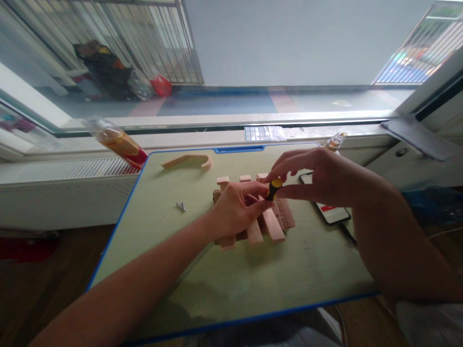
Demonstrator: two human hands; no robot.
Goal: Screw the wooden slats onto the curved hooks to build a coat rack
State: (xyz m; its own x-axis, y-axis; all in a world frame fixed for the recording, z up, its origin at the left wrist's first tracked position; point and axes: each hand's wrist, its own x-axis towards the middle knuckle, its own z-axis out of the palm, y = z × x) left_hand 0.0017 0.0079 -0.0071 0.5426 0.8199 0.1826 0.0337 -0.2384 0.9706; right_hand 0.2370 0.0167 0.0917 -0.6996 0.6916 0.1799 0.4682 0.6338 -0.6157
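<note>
Here on the bench [289,274], just past its middle, lies the slatted wooden assembly [255,232], the left hand [233,207] resting over it and pinching the lower end of a yellow-and-black screwdriver [274,189], presumably steadying it; the right hand [314,177] pinches the handle's top, a grip that suits turning. Screws [182,207] lie loose toward the left edge, a phone [334,216] toward the right. Farther, near the far left corner, a hooked wooden piece [188,159]; off that corner, a labelled bottle [119,143], contents unclear.

My left grip [235,207] hides the working end of the yellow-and-black tool [275,186] and part of the wooden slats [274,228]. Phone [335,217] partly covered by my right grip [318,174]; screen text illegible. Left forearm [141,274] cut off at bottom edge.
</note>
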